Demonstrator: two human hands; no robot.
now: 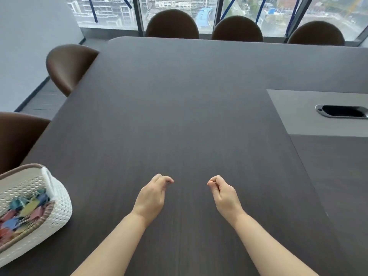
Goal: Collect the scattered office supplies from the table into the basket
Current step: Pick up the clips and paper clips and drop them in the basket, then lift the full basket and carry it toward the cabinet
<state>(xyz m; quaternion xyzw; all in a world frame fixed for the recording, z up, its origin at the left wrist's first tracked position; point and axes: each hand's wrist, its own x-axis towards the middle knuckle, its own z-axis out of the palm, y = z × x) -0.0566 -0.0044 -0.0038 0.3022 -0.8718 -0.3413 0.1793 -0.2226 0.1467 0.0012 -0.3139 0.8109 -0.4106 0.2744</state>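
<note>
Binder clips (23, 212) in pink, blue, teal, yellow and red lie heaped together inside the basket (59, 214), which stands at the near left corner of the bench (179, 116) and is partly cut off by the frame's left edge. The basket is white, with rounded corners, a woven-looking perforated wall and a tan band along its rim; the clips are small folded shapes with thin wire handles, blurred at this edge of the view. The bench is a broad, dark brown slab with a fine, matte wood grain and a rounded far left corner. To the right a lighter grey panel (298, 112) is set flush into it, holding an oval cable port (341, 111) with a metal rim. Over the near middle of the bench, well apart from the basket, the left hand (152, 196) and the right hand (224, 194) hover side by side on bare forearms. Each grip is narrow: the fingers curl in, the thumb tip meets the fingertips, and neither holds anything that shows. Brown chairs with smooth, rounded backs are pushed up to the bench, three along the far side (172, 23) and two on the left (67, 64). Behind the far chairs a window (107, 10) with dark frames looks down on city buildings. A plain pale wall (29, 46) stands at the left above a grey floor (43, 98).
</note>
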